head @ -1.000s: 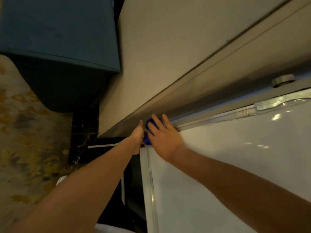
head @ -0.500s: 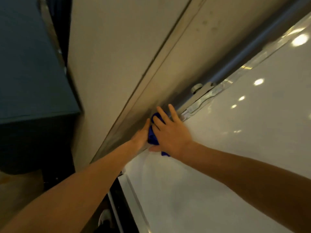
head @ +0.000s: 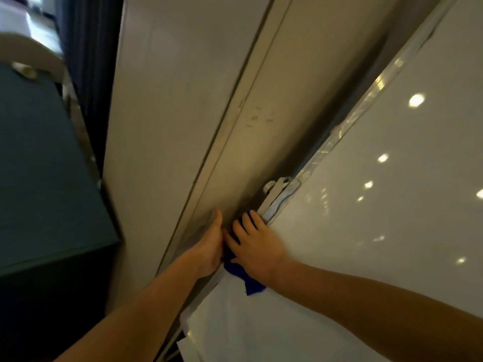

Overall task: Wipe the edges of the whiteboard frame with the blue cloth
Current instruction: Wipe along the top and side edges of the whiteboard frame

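Observation:
The white glossy whiteboard (head: 366, 231) fills the right side, its silver frame edge (head: 347, 126) running diagonally up to the right. My right hand (head: 254, 246) lies flat over the blue cloth (head: 248, 280), pressing it against the frame edge; a corner of the cloth sticks out below my palm. My left hand (head: 211, 246) sits right beside it on the outer side of the frame, fingers hidden behind the edge. A metal clip with a round knob (head: 274, 189) sits on the frame just above my right fingertips.
A beige wall (head: 183, 100) with a vertical trim strip stands behind the board. A dark teal box-like piece of furniture (head: 47, 178) is at the left, a dark curtain (head: 86, 48) above it. Loose white sheets (head: 209, 335) hang at the board's lower edge.
Both hands and the cloth have slid along the frame from its corner toward the metal clip. The view has swung, so the frame now runs more steeply.

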